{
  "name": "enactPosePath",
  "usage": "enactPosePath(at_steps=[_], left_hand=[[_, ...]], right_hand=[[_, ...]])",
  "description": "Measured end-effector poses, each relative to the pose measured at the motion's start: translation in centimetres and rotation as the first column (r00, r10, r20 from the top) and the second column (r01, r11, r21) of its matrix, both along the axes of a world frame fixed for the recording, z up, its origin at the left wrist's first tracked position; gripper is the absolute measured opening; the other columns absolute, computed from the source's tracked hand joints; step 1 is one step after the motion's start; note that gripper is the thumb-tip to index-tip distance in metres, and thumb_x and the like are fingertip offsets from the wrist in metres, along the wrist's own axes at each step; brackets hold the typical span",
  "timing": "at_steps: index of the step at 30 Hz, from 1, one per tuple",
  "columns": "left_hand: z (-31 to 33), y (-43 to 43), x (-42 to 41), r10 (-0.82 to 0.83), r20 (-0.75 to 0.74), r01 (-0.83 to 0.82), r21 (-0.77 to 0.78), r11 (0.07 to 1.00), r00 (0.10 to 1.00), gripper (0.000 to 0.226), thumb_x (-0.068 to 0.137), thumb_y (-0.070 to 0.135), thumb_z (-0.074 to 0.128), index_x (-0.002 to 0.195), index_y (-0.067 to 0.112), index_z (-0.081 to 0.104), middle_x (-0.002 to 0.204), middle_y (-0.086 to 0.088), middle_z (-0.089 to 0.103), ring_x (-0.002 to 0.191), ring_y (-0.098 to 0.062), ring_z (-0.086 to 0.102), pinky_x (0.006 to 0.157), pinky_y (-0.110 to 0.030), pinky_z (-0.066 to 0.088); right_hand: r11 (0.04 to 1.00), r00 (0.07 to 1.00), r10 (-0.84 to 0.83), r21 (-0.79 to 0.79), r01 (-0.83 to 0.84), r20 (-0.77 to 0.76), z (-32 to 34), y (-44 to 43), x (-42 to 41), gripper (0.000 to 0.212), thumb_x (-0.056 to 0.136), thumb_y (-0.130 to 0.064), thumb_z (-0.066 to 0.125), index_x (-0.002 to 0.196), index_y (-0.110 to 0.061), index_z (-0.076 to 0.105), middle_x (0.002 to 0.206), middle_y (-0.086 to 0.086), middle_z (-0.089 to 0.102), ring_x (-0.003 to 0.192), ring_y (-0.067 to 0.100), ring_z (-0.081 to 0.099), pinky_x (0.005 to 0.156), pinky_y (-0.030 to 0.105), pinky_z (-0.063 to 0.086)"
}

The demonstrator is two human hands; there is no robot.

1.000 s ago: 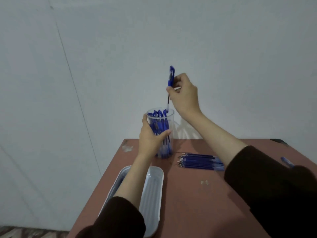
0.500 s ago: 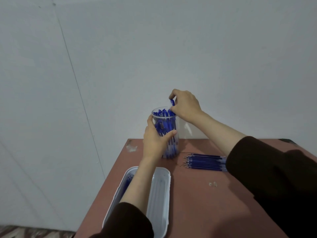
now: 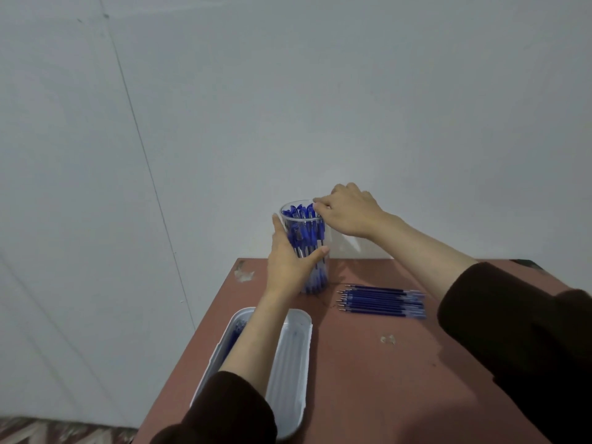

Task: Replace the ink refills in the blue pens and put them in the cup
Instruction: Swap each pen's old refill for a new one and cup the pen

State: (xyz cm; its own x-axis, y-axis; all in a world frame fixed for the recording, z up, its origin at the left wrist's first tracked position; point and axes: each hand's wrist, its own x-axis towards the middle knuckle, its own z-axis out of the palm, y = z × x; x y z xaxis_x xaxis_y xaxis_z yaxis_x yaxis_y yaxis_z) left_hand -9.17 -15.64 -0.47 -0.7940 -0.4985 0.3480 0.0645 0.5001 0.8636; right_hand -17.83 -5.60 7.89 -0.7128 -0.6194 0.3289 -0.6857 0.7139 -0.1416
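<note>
Nearest, at the bottom of the frame, two dark sleeves come in. The left forearm crosses a white tray point(image 3: 293, 363) at lower centre, and something blue, probably pens still to be done, shows dimly in the tray's left side point(image 3: 235, 333). The brown table point(image 3: 368, 389) carries a small chip of debris point(image 3: 387, 339) mid-surface. Beyond that, a row of refills point(image 3: 381, 301) lies side by side, just right of the cup and apart from it. Further back, near the table's far edge at frame centre, the clear cup point(image 3: 321, 277) stands upright, packed with blue pens point(image 3: 302, 213) cap-up. The left hand point(image 3: 288, 261) grips the cup's wall, thumb round the front and fingers behind, steadying it. The right hand point(image 3: 349, 213) sits at the rim on the right, fingers curled down onto the pen tops. Whether they are still pinching a pen or have let go I cannot tell. A second ago this hand held one pen high above the cup, and half a second ago that pen was halfway in. Now no pen stands proud of the rest, so it looks seated among them. That should mean one more refilled pen is delivered, and the next pen would likely come from the tray. Behind everything is a plain pale wall.
</note>
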Motion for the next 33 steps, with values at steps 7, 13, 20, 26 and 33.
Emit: enactPosePath(at_steps=[7, 13, 20, 26, 33], left_hand=[[-0.1, 6.2, 4.0, 0.197, -0.188, -0.223, -0.126, 0.967, 0.962, 0.069, 0.084, 0.012, 0.063, 0.145, 0.012, 0.031, 0.143, -0.011, 0.039, 0.13, -0.026, 0.035, 0.107, -0.027, 0.023], [-3.1, 13.4, 4.7, -0.143, -0.042, 0.135, -0.167, 0.977, 0.989, 0.033, 0.08, 0.02, 0.053, 0.11, 0.014, 0.066, 0.11, -0.002, 0.063, 0.104, -0.022, 0.055, 0.095, -0.036, 0.042], [-4.7, 18.7, 3.5, -0.34, 0.041, 0.34, -0.225, 0.913, 0.94, 0.026, 0.085, 0.005, 0.059, 0.101, 0.02, 0.072, 0.107, 0.004, 0.068, 0.101, -0.009, 0.054, 0.087, -0.02, 0.039], [-4.6, 19.8, 3.2, -0.353, 0.032, 0.351, -0.219, 0.91, 0.935, 0.024, 0.087, 0.006, 0.058, 0.101, 0.02, 0.072, 0.102, 0.007, 0.07, 0.093, -0.006, 0.058, 0.085, -0.019, 0.041], [-4.8, 18.8, 3.6, -0.322, 0.037, 0.318, -0.29, 0.903, 0.946, 0.025, 0.087, 0.009, 0.058, 0.1, 0.025, 0.071, 0.094, 0.02, 0.065, 0.096, -0.008, 0.058, 0.084, -0.021, 0.041]], right_hand=[[0.964, 0.996, 0.062, -0.262, -0.043, 0.066, -1.6, 5.3, 2.2, 0.041, 0.099, -0.039, 0.037, 0.136, -0.025, 0.048, 0.134, 0.011, 0.048, 0.127, 0.026, 0.039, 0.104, 0.04, 0.032], [0.969, 0.972, -0.045, -0.225, 0.099, 0.232, -5.1, 13.7, 4.5, 0.02, 0.09, -0.028, 0.055, 0.102, -0.024, 0.071, 0.092, -0.004, 0.063, 0.093, 0.018, 0.059, 0.087, 0.034, 0.048], [0.869, 0.871, -0.446, -0.131, 0.477, 0.206, -7.2, 24.4, 2.6, 0.026, 0.085, -0.012, 0.051, 0.101, -0.018, 0.071, 0.105, 0.005, 0.07, 0.1, 0.025, 0.062, 0.078, 0.028, 0.044], [0.749, 0.716, -0.637, 0.011, 0.662, 0.287, -8.6, 29.2, -0.1, 0.028, 0.088, -0.035, 0.061, 0.1, -0.01, 0.065, 0.104, 0.008, 0.065, 0.094, 0.029, 0.06, 0.073, 0.031, 0.043], [0.7, 0.628, -0.651, 0.018, 0.714, 0.426, -9.1, 29.0, -1.4, 0.039, 0.087, -0.047, 0.061, 0.089, -0.01, 0.049, 0.093, 0.006, 0.053, 0.09, 0.026, 0.054, 0.072, 0.031, 0.04]])
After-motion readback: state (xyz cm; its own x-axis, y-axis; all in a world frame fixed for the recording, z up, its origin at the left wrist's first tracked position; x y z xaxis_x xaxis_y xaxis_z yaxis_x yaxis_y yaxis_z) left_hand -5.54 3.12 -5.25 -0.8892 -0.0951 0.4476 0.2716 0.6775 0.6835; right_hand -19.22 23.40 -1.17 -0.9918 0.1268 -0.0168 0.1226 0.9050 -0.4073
